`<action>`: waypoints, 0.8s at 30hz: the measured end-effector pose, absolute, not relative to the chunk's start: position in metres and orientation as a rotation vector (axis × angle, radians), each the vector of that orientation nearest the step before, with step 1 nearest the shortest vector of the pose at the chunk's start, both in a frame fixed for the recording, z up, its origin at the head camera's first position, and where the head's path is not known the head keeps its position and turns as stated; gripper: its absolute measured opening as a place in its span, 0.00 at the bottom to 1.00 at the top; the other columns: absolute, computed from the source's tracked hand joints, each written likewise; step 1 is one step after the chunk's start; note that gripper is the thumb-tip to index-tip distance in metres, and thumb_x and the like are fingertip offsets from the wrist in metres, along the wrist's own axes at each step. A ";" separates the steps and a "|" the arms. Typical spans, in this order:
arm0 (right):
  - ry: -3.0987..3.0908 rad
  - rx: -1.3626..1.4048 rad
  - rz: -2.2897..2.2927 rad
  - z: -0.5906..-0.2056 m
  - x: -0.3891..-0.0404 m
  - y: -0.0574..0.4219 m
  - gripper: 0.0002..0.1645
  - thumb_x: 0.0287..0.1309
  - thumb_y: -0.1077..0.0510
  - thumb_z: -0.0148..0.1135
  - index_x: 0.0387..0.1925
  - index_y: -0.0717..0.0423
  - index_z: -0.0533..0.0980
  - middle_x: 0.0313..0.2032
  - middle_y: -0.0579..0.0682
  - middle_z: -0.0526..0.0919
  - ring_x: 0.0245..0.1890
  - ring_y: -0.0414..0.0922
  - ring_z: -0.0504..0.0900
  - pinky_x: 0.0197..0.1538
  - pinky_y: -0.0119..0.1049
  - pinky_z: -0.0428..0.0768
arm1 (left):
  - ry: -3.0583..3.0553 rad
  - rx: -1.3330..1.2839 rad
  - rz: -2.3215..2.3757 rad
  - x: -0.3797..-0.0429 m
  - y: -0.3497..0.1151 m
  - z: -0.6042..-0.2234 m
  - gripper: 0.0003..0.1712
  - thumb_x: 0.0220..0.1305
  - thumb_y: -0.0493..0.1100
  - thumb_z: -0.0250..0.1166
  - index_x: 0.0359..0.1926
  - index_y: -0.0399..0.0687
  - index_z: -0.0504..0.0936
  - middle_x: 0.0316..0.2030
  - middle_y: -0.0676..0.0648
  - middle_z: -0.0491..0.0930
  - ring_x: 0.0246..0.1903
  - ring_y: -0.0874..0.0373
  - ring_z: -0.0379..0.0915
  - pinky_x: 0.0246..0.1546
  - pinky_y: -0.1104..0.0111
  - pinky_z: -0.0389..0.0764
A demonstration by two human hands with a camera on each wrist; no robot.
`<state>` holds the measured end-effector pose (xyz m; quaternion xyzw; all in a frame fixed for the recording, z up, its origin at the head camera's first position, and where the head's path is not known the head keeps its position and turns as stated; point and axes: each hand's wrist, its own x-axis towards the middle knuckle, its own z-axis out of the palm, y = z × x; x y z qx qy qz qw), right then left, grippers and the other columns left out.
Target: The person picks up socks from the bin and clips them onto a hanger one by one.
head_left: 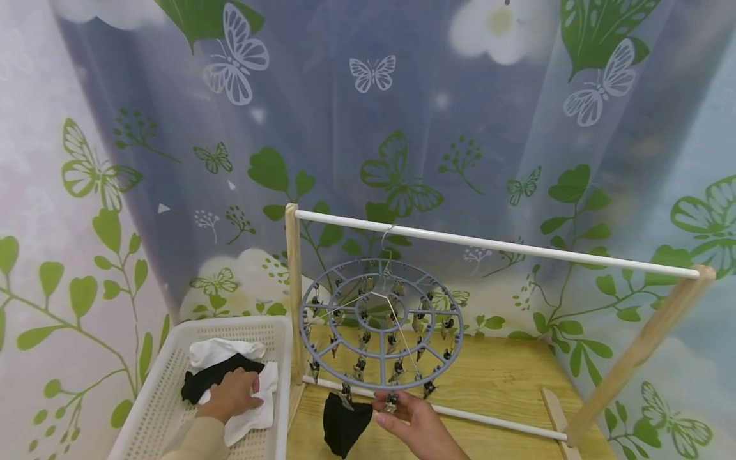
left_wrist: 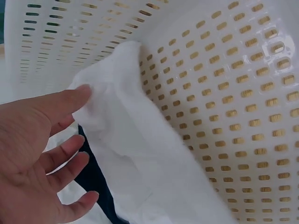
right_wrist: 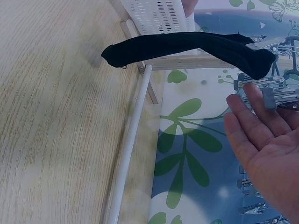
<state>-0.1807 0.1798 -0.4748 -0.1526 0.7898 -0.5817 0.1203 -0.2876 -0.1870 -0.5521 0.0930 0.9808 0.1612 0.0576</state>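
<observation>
The desk carries the whole set-up. On it stands the rack, with wooden uprights and a white upper bar. The bar presumably serves to suspend the round hanger clear of the desk, leaving its clips free to hang below the rings. The perforated basket sits just left of the rack, within reach of the left hand, while the right hand works at the hanger's near edge.

Left grip: fingers apart, loosely bent; in the left wrist view the thumb tip meets white fabric. This posture suits sorting thin, overlapping pieces. Right grip: fingers extended, palm up, beside a near clip; whether the thumb bears on that clip cannot be told.

The hanging black cloth is suspended by its upper part from a holding clip on the near side of the hanger, left of the right hand; the clip appears to bear its weight. In the basket, the folded black cloth lies between the far white cloth and the near white cloth.
</observation>
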 end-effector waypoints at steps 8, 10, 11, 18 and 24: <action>2.350 -0.430 -1.664 -0.473 -0.181 0.179 0.23 0.65 0.50 0.57 0.54 0.63 0.74 0.50 0.61 0.81 0.43 0.51 0.81 0.47 0.47 0.78 | 2.962 0.355 0.630 -0.287 -0.183 -0.550 0.21 0.46 0.47 0.75 0.24 0.50 0.67 0.20 0.52 0.69 0.22 0.55 0.66 0.24 0.57 0.66; 2.353 -0.421 -1.657 -0.472 -0.181 0.179 0.24 0.65 0.50 0.57 0.55 0.63 0.73 0.49 0.61 0.82 0.41 0.50 0.82 0.46 0.47 0.79 | 2.933 0.344 0.641 -0.286 -0.182 -0.548 0.19 0.46 0.46 0.75 0.28 0.50 0.70 0.20 0.52 0.71 0.22 0.55 0.67 0.25 0.57 0.68; 2.355 -0.414 -1.651 -0.472 -0.181 0.179 0.25 0.65 0.50 0.57 0.55 0.63 0.73 0.49 0.61 0.82 0.40 0.51 0.82 0.45 0.47 0.79 | 2.921 0.344 0.632 -0.287 -0.182 -0.548 0.18 0.47 0.46 0.75 0.31 0.49 0.72 0.21 0.52 0.72 0.23 0.55 0.68 0.26 0.56 0.69; 2.389 -0.393 -1.606 -0.472 -0.183 0.177 0.27 0.65 0.48 0.57 0.57 0.62 0.72 0.45 0.58 0.84 0.36 0.48 0.82 0.40 0.45 0.79 | 2.829 0.364 0.571 -0.287 -0.178 -0.544 0.08 0.49 0.44 0.73 0.31 0.48 0.84 0.24 0.49 0.80 0.25 0.53 0.72 0.29 0.53 0.75; 2.337 -0.415 -1.646 -0.475 -0.183 0.177 0.24 0.65 0.49 0.57 0.54 0.62 0.74 0.49 0.60 0.82 0.44 0.50 0.81 0.47 0.48 0.79 | 2.881 0.400 0.544 -0.283 -0.177 -0.543 0.05 0.50 0.41 0.72 0.21 0.51 0.84 0.22 0.52 0.80 0.22 0.56 0.69 0.25 0.56 0.73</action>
